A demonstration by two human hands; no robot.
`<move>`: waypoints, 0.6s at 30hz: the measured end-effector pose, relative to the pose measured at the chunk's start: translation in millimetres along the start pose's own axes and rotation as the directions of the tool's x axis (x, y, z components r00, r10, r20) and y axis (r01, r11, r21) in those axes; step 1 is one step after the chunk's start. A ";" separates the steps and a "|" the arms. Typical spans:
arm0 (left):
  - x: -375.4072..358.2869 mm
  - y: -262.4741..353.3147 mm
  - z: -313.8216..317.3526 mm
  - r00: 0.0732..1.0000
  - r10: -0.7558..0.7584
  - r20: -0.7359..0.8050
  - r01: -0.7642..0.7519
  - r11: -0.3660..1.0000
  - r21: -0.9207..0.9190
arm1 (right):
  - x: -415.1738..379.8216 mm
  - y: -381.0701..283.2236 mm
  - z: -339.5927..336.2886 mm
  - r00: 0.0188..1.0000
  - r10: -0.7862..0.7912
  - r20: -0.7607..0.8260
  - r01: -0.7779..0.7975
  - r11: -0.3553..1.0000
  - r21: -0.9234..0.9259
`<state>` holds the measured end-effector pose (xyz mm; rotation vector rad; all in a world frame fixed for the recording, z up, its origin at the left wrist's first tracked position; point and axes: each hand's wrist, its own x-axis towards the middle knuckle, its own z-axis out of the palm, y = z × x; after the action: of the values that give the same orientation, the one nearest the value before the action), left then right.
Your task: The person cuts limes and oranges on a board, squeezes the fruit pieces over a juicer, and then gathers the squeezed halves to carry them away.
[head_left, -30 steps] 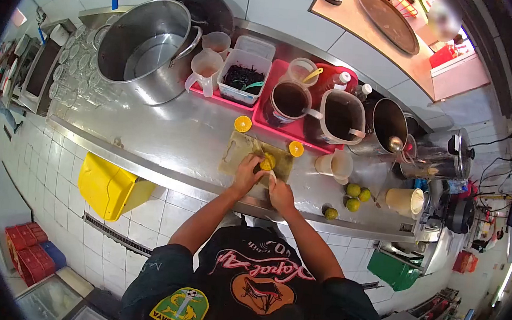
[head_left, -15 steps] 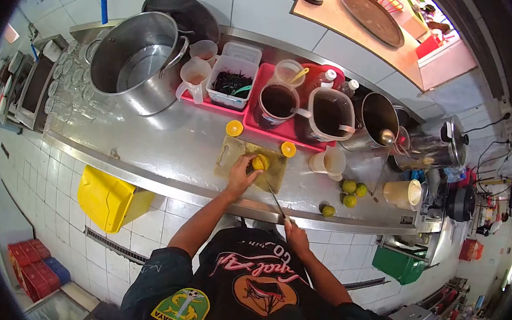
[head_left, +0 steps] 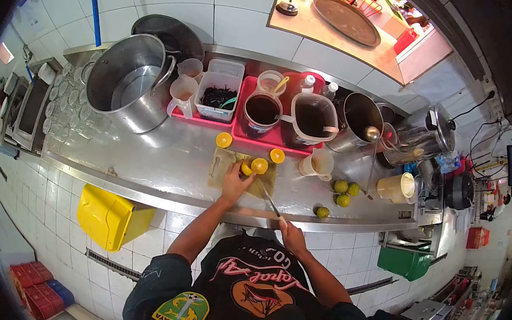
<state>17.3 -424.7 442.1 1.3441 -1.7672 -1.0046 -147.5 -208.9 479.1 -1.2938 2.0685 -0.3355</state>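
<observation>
My left hand (head_left: pixel 235 184) is closed around a cut orange half (head_left: pixel 246 169) on the worn cutting board (head_left: pixel 221 166). Against it leans another orange half (head_left: pixel 260 166), its juicy face turned up. My right hand (head_left: pixel 291 236) grips a knife (head_left: pixel 271 203) by the handle near the counter's front edge, its blade pointing to the board just right of my left fingers. Two further halves lie cut face up beyond the board, one orange half (head_left: pixel 223 140) at the left and one orange half (head_left: pixel 277 156) at the right.
Several whole green-yellow citrus fruits (head_left: pixel 342 200) rest on the steel counter (head_left: pixel 152 163) to the right, near a plastic jug (head_left: pixel 316 164). Behind the board are a red tray (head_left: pixel 243 136) with dark-liquid containers and a large steel pot (head_left: pixel 131 112). Glasses (head_left: pixel 59 109) stand far left.
The orange has come apart into two halves, one now showing its cut face. The knife has drawn slightly away from the fruit, and the whole view has shifted a little.
</observation>
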 end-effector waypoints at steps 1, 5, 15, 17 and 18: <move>0.8 -5.0 1.4 1.000 0.005 0.000 -0.005 1.000 0.003 | 2.7 -2.2 0.6 1.000 -0.002 -0.004 0.002 1.000 0.004; -3.7 -20.6 1.6 0.997 0.076 0.005 -0.076 0.996 0.034 | 10.3 -22.6 -4.2 0.995 -0.047 -0.084 0.054 0.995 0.080; 7.3 -14.6 -40.4 0.986 0.070 -0.151 -0.059 0.995 0.074 | 52.7 -26.0 -3.7 1.000 0.002 0.001 -0.002 0.999 -0.037; 13.8 -33.0 -54.1 0.977 0.083 -0.198 -0.051 0.986 0.161 | 62.3 -26.0 -2.7 0.998 -0.019 -0.067 0.019 1.000 -0.005; 18.1 -42.1 -61.9 0.953 0.115 -0.280 -0.061 0.979 0.193 | 67.1 -26.1 -2.6 0.991 -0.038 -0.128 0.041 0.999 0.018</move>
<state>85.5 -459.8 434.7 1.4284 -1.7069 -0.5726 -150.2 -280.1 468.1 -1.3334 2.1411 -0.4674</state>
